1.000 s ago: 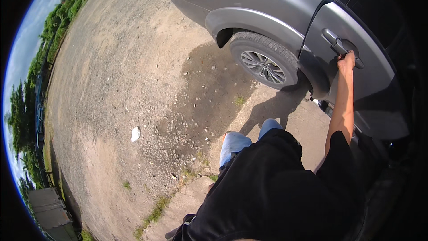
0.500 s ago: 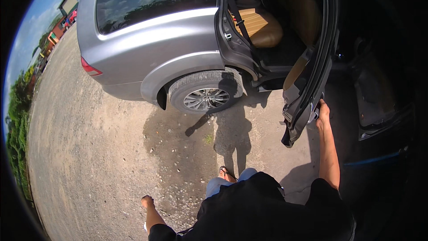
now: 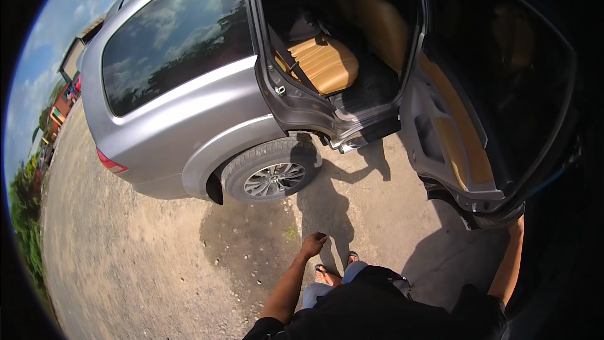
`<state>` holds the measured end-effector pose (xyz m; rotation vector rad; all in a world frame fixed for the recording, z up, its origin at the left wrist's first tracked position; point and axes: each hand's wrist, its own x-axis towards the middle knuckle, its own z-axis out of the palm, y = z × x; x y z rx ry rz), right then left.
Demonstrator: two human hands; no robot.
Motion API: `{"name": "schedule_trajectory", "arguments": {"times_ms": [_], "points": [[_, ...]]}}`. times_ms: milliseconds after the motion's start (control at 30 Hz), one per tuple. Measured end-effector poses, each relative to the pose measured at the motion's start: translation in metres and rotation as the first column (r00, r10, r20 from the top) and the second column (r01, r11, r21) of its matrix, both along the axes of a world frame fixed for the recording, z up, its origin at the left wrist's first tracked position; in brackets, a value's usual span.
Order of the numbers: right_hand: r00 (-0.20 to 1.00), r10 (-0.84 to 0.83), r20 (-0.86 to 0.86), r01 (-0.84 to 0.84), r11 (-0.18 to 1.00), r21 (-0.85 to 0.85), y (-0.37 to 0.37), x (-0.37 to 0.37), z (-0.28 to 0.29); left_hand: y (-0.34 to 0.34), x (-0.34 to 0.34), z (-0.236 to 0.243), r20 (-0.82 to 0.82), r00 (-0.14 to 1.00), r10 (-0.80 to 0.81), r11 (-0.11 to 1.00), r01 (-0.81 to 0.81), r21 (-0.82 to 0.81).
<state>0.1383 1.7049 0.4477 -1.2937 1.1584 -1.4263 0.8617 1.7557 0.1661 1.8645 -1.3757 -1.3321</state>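
Note:
The rear side door (image 3: 450,145) of a silver-grey car (image 3: 176,119) stands wide, its tan and grey inner panel facing me. My right hand (image 3: 517,225) grips the lower outer corner of this door; the door hides most of its fingers. In front of my body, above the ground, my left hand (image 3: 313,243) is closed with curled fingers, and whatever it may hold is hidden. Through the doorway a tan rear seat (image 3: 324,66) shows, with a dark seat belt (image 3: 292,66) across its near side.
Below the rear side window, the rear wheel (image 3: 270,173) rests on gravelly ground (image 3: 151,264). A side step (image 3: 368,135) runs under the door opening. My sandalled feet (image 3: 327,274) stand behind the wheel's shadow. Greenery (image 3: 25,226) and low buildings line the far left.
The door has swung farther outward to the right, with my right hand on it. More of the cabin shows. My left hand has moved from the left to in front of my body.

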Motion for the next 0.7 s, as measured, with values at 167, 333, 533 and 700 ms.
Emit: {"name": "schedule_trajectory", "arguments": {"times_ms": [167, 333, 533, 700], "points": [[0.728, -0.674, 0.128, 0.676, 0.736, 0.03, 0.009, -0.027, -0.052, 0.05, -0.006, -0.067, -0.067, 0.998, 0.016, 0.952, 0.005, 0.306], [0.427, -0.818, 0.385, 0.875, 0.482, 0.053, -0.02, -0.045, -0.102, 0.145, 0.06, -0.131, 0.006, 0.99, 0.142, 0.736, -0.11, 0.669], [-0.078, -0.96, -0.27, 0.858, 0.074, -0.509, -0.02, -0.043, -0.119, 0.125, 0.075, -0.1, 0.012, 0.718, 0.696, 0.524, -0.519, 0.675], [-0.218, -0.92, -0.325, 0.894, -0.055, -0.444, -0.017, -0.04, -0.11, 0.04, 0.047, -0.083, 0.043, 0.574, 0.817, 0.366, -0.575, 0.732]]}}
